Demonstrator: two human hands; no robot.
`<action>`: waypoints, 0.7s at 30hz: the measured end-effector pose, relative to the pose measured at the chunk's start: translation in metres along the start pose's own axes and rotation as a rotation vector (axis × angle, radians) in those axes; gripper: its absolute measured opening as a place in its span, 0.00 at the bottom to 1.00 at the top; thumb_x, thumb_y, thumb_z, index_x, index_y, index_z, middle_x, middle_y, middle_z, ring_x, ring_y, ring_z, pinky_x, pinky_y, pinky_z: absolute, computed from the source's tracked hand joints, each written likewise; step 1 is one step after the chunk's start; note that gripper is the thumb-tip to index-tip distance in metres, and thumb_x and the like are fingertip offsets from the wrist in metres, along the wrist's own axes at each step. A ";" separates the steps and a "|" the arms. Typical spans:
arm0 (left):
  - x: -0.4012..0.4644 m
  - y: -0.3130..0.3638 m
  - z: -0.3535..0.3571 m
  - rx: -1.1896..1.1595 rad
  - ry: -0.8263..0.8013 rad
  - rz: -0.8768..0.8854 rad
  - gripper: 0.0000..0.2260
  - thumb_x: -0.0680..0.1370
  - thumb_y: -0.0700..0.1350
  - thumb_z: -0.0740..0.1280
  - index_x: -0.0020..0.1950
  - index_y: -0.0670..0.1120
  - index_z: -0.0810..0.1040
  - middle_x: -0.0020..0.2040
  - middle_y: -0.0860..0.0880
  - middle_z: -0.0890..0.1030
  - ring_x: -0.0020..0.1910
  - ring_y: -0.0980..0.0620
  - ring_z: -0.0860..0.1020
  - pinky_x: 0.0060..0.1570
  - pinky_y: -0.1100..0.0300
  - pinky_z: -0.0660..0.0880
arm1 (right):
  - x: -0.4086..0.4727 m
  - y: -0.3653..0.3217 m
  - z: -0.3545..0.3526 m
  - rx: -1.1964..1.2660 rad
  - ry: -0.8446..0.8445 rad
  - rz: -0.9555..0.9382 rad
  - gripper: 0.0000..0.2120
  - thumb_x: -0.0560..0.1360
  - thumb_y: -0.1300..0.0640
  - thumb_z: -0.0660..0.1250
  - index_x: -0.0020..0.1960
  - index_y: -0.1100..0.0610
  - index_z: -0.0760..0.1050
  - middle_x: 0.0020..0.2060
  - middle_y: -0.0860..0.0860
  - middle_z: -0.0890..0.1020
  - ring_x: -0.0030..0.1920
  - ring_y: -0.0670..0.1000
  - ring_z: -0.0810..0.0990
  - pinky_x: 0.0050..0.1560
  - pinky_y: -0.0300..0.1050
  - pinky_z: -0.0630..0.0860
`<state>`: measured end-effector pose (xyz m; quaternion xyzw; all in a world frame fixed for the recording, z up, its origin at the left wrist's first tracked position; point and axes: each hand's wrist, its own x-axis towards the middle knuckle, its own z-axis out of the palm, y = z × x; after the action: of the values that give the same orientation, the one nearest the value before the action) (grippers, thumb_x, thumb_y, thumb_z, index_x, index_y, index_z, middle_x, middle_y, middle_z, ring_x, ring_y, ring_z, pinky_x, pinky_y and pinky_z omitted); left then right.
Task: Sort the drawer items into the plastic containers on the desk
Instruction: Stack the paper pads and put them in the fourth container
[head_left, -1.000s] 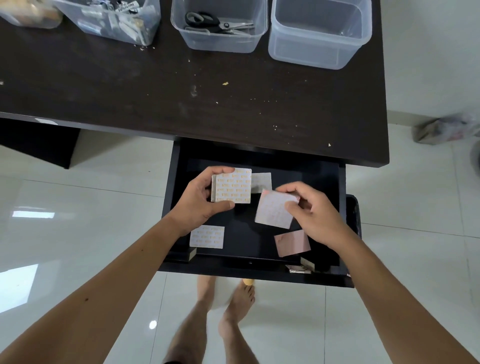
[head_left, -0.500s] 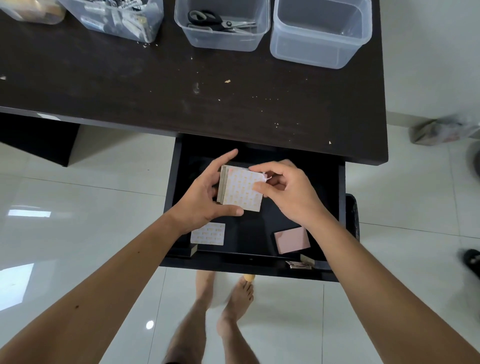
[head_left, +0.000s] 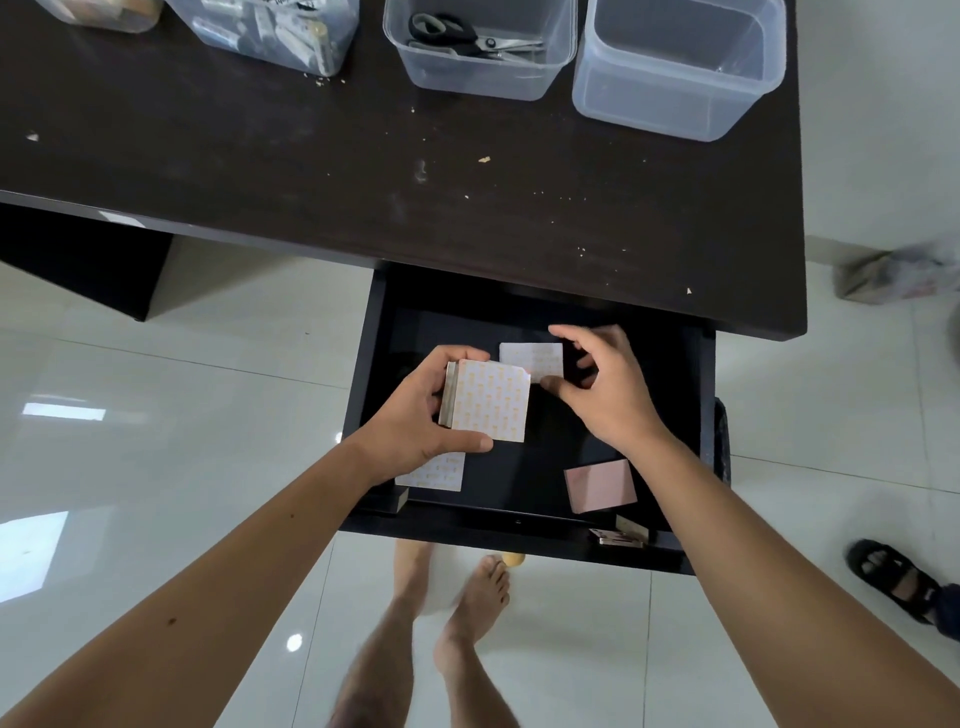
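Left hand (head_left: 415, 415) holds a stack of white cards (head_left: 485, 400) with small orange marks, thumb under it and fingers curled over its top edge, near the middle of the frame. Right hand (head_left: 605, 387) is just beside it on the right, fingers spread and bent, holding nothing; its thumb tip is near one white card (head_left: 535, 358) that lies flat in the drawer.

Now from big to small. A dark brown desk (head_left: 363, 171) fills the upper part of the frame. Below it, a black drawer (head_left: 670, 374) is pulled open in the middle, and both hands are over it.

Along the top edge of the desk sit plastic containers. At the upper right is a big clear one (head_left: 675, 88) with nothing I can see inside. Left of it is a clear container (head_left: 478, 78) holding black-handled scissors (head_left: 457, 34). Farther left is one (head_left: 280, 36) full of small things too mixed up to tell apart. Another container (head_left: 104, 13) peeks in at the upper left corner.

In the drawer, a pink pad (head_left: 600, 486) lies at the lower right. Another white card (head_left: 434, 473) lies at the lower left, partly under the left wrist. Some small flat pieces (head_left: 621, 535) sit in the drawer's lower right corner.

Bare feet (head_left: 472, 613) stand on the shiny white floor (head_left: 156, 415) at the bottom. A foot in a black sandal (head_left: 891, 577) shows at the right edge.
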<state>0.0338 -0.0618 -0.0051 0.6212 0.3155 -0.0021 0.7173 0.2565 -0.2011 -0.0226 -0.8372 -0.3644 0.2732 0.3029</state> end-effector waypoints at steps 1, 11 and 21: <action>0.001 -0.002 0.002 -0.004 0.000 -0.009 0.37 0.69 0.33 0.82 0.69 0.58 0.71 0.65 0.54 0.79 0.67 0.54 0.77 0.56 0.58 0.83 | 0.002 0.006 0.003 -0.024 -0.025 -0.005 0.34 0.72 0.58 0.82 0.74 0.43 0.76 0.60 0.46 0.70 0.55 0.48 0.76 0.58 0.42 0.78; 0.001 -0.012 0.008 0.046 0.012 -0.044 0.37 0.69 0.34 0.82 0.69 0.61 0.71 0.67 0.57 0.77 0.68 0.54 0.76 0.56 0.61 0.82 | -0.005 0.013 -0.006 0.073 -0.047 0.018 0.28 0.68 0.62 0.84 0.63 0.47 0.79 0.55 0.45 0.81 0.44 0.48 0.83 0.46 0.44 0.82; -0.004 0.006 0.013 0.011 0.004 -0.039 0.38 0.69 0.33 0.82 0.70 0.60 0.71 0.66 0.53 0.80 0.67 0.51 0.79 0.60 0.56 0.82 | -0.053 -0.018 -0.055 0.353 -0.049 0.037 0.28 0.71 0.62 0.82 0.67 0.48 0.78 0.53 0.46 0.86 0.52 0.45 0.86 0.53 0.39 0.82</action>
<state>0.0386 -0.0733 0.0029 0.6190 0.3290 -0.0164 0.7130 0.2552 -0.2494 0.0394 -0.7705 -0.3026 0.3589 0.4313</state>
